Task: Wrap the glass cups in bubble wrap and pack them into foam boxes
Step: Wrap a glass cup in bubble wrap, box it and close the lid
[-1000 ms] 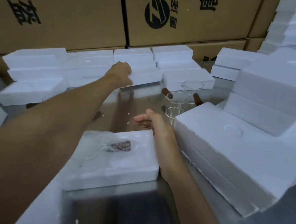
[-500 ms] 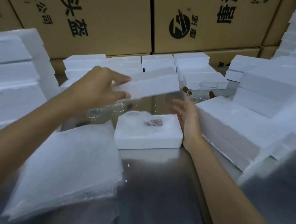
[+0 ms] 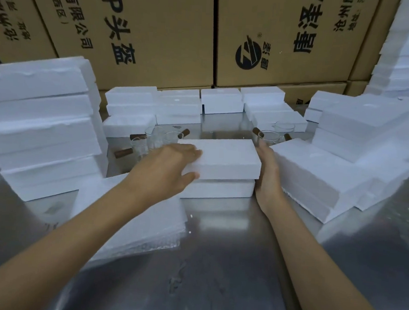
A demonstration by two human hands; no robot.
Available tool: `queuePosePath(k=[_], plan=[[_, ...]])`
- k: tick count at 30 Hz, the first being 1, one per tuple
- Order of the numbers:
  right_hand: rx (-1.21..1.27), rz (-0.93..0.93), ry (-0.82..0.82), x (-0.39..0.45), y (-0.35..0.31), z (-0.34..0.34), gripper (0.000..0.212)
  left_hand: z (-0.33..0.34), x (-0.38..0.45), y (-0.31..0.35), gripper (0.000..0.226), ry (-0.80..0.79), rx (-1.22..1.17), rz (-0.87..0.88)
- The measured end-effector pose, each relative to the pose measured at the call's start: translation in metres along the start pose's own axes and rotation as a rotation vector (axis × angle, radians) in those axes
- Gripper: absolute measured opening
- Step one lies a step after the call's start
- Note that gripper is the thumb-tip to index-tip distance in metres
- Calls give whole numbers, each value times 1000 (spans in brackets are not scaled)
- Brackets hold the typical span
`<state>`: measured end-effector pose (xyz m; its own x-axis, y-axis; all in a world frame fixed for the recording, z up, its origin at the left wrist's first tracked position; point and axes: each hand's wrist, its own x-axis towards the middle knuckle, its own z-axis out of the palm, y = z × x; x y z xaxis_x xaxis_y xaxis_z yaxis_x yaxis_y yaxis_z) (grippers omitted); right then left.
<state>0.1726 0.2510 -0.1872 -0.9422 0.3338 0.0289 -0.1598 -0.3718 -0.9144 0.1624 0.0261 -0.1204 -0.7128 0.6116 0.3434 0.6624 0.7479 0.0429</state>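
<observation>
since half a second ago, our left hand [image 3: 171, 167] has brought the white rectangular foam lid [image 3: 222, 157] down onto the white foam box base [image 3: 218, 188]. it grips the lid's left end, thumb under; our right hand [image 3: 268, 173] lies flat along the right end, likely to square lid and base. unwrapped clear glass cups with brown handles [image 3: 156, 140] wait behind. brown cardboard cartons [image 3: 158, 32] carry chinese print, "头盔" legible.
</observation>
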Motion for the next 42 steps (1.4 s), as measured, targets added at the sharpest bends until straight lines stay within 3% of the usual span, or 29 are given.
queuePosePath(k=[3, 5, 11, 17, 20, 22, 27, 32, 36, 40, 42], plan=[[-13, 5, 11, -3, 1, -4, 38, 8, -2, 4, 43, -26, 62, 17], [-88, 6, 24, -2, 3, -7, 51, 13, 0, 2, 47, -35, 45, -4], [-196, -33, 25, -6, 7, -13, 61, 15, 9, -11, 54, -50, -188, -90], [-262, 11, 57, -9, -3, -9, 43, 25, 8, -12, 49, -41, -560, -289], [-272, -27, 128, -16, -3, -4, 24, 36, 5, -7, 54, 0, -564, -281], [-311, -97, 166, -23, 1, -2, 32, 41, 3, -6, 57, 16, -551, -271], [-409, -175, 83, -33, 1, 1, 11, 44, 1, -8, 58, 31, -601, -288], [-573, -209, 57, -31, 6, 4, 40, 44, 10, -4, 59, 41, -730, -377], [-569, -203, 71, -40, 2, 3, 50, 44, 8, 0, 58, 90, -866, -380], [-531, -243, 185, -68, -4, 0, 70, 38, 3, -2, 61, 44, -1034, -344], [-507, -296, 250, -85, -5, -4, 68, 33, 1, -2, 62, -26, -1076, -299]])
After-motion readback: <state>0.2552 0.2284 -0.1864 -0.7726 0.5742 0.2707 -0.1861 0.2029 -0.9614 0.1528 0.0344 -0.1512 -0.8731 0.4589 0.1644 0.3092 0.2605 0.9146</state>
